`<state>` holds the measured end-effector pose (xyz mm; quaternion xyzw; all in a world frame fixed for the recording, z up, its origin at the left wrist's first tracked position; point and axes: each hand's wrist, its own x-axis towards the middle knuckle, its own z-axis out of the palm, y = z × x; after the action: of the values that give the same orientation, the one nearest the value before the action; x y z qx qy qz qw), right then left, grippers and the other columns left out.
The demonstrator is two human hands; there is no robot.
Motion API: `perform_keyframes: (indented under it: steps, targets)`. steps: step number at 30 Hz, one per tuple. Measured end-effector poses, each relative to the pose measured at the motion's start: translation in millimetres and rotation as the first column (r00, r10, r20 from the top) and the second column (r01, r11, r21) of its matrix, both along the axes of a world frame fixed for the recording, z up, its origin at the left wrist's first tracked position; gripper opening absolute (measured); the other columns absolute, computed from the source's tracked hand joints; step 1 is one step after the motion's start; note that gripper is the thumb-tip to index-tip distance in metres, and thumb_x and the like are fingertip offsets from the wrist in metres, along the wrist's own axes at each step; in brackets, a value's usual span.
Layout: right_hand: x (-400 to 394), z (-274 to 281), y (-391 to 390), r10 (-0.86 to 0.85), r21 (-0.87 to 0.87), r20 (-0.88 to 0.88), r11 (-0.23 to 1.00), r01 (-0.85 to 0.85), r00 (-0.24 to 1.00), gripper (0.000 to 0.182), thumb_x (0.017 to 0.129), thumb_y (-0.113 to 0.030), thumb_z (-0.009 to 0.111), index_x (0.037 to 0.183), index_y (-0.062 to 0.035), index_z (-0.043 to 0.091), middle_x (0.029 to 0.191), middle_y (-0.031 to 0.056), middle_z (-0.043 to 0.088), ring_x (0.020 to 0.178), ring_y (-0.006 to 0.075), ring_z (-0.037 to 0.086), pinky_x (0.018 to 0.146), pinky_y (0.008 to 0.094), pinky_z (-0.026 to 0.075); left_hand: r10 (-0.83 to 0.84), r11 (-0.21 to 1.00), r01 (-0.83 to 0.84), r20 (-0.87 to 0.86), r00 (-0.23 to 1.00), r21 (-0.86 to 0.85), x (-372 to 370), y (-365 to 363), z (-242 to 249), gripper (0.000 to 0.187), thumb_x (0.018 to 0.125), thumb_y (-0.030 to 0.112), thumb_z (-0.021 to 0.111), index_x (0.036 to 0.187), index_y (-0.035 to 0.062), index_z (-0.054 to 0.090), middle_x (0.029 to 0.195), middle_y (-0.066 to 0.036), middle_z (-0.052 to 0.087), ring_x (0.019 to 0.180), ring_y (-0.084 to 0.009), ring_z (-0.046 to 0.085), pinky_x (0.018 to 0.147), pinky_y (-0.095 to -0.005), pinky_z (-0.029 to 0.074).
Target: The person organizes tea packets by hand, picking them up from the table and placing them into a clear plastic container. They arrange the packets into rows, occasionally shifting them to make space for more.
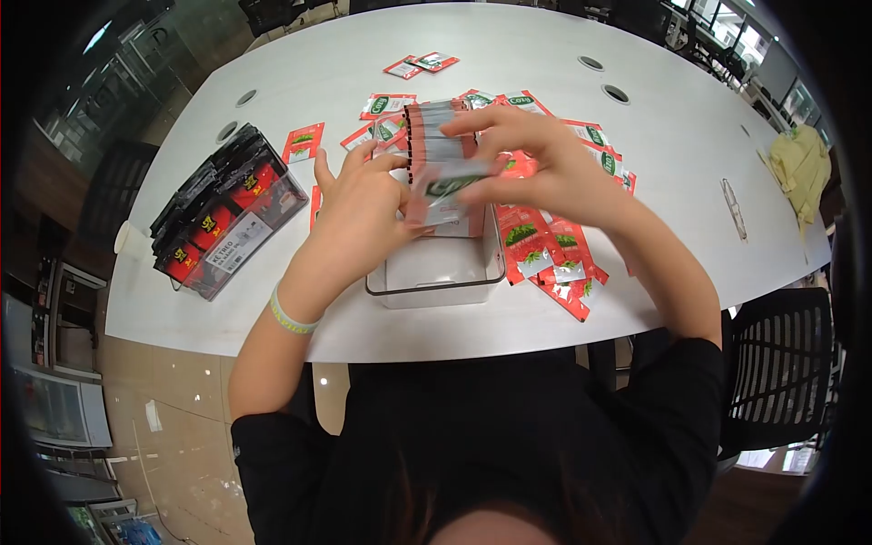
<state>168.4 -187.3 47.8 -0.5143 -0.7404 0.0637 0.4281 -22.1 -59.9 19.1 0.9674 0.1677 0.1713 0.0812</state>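
A red-and-white sachet with a green label, blurred by motion, is in my right hand, thumb over its face. My left hand reaches over the left side of a clear plastic box, fingers spread, thumb side close to that sachet. Inside the box, a packed row of sachets stands on edge toward the far end; the near end shows its bare bottom. Loose red sachets lie overlapping along the box's right side.
A clear box of black-and-red packets sits at the left, beside a white cup. Two sachets lie farther back. A pen-like object and a yellow-green cloth are at the right. The table's front edge is near my body.
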Motion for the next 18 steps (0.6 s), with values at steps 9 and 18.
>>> perform_keyframes:
  steps: [9, 18]
  targets:
    - [-17.7, 13.0, 8.9, -0.195, -0.14, 0.455, 0.948, 0.286, 0.869, 0.029, 0.069, -0.015, 0.082, 0.07, 0.001, 0.058, 0.109, 0.0105, 0.058, 0.106, 0.0281, 0.056, 0.086, 0.0392, 0.048, -0.009, 0.997, 0.017, -0.112, 0.994, 0.071, -3.0, -1.6, 7.7, 0.03, 0.067, 0.035, 0.081, 0.071, 0.0066, 0.074, 0.126, -0.012, 0.062, 0.136, -0.0369, 0.036, 0.107, -0.0727, 0.005]
    - [-33.2, -10.8, 31.2, -0.304, 0.088, 0.788, 0.916, 0.391, 0.535, 0.08, 0.052, -0.011, 0.087, 0.121, -0.0074, 0.047, 0.126, 0.0151, 0.052, 0.114, 0.0325, 0.054, 0.089, 0.0419, 0.048, 0.022, 0.997, -0.009, -0.179, 0.984, 0.071, 2.2, -3.9, 8.8, 0.036, 0.063, 0.042, 0.082, 0.075, 0.0086, 0.076, 0.104, -0.007, 0.067, 0.133, -0.0376, 0.038, 0.106, -0.0729, 0.007]
